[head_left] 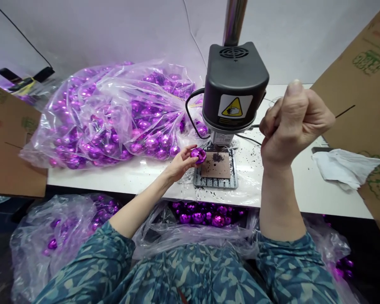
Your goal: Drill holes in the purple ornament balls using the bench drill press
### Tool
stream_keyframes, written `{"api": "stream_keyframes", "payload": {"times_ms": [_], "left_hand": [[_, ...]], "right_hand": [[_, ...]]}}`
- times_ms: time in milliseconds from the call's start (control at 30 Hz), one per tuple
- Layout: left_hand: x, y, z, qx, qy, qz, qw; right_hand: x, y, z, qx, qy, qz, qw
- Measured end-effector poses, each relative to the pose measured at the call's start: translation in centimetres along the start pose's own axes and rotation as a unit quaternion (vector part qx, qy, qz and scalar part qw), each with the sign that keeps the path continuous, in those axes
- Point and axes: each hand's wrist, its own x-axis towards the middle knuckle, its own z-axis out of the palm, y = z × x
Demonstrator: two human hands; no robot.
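holding a shiny purple faceted ball (pixel 199 155) in the left hand (pixel 179 165), pinched in the fingers (pixel 191 161), spread only as wide as the ball itself. held out at their very tips, protruding past them to the right, near the left edge of a brown board (pixel 223 171) on the slotted base plate (pixel 215 183) of a benchtop drill press (pixel 222 138). raised beside the black motor housing (pixel 236 78) with the right hand (pixel 296 122), curled tight into a fist; cannot tell about anything inside that grip. showing dark shavings (pixel 218 157) scattered on the board and over the white worktop (pixel 329 202). seeing, beyond the left forearm (pixel 142 207), a large clear plastic bag (pixel 114 107) full of similar purple balls (pixel 152 143).
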Motion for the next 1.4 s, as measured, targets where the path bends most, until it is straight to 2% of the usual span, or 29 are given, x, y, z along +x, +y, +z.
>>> {"api": "stream_keyframes", "payload": {"times_ms": [133, 200, 333, 533, 700, 933, 1400], "left_hand": [[-0.4, -0.4, 0.6, -0.046, -0.044, -0.059, 0.996], [-0.6, -0.5, 0.6, -0.055, -0.046, -0.064, 0.995], [-0.5, -1.0, 0.7, -0.064, 0.003, -0.042, 0.997], [0.2, -1.8, 0.7, 0.005, 0.048, 0.021, 0.999], [0.9, -2.9, 0.6, 0.065, 0.025, 0.062, 0.996], [1.9, -4.4, 1.3, 0.134, 0.025, 0.133, 0.982], [3.7, -5.7, 1.6, 0.201, -0.014, 0.145, 0.969]], "right_hand": [[-0.2, 0.0, 0.0, -0.018, 0.003, -0.005, 1.000], [-0.2, 0.1, 0.0, -0.013, 0.006, -0.007, 1.000], [-0.1, 0.2, 0.0, -0.011, 0.007, -0.003, 1.000], [-0.3, -0.1, -0.1, -0.040, 0.002, -0.002, 0.999], [-0.5, -0.3, -0.2, -0.049, -0.015, 0.005, 0.999], [-0.6, -0.9, 0.1, -0.072, 0.001, 0.030, 0.997], [-0.8, -1.1, 0.0, -0.064, 0.005, 0.036, 0.997]]}}
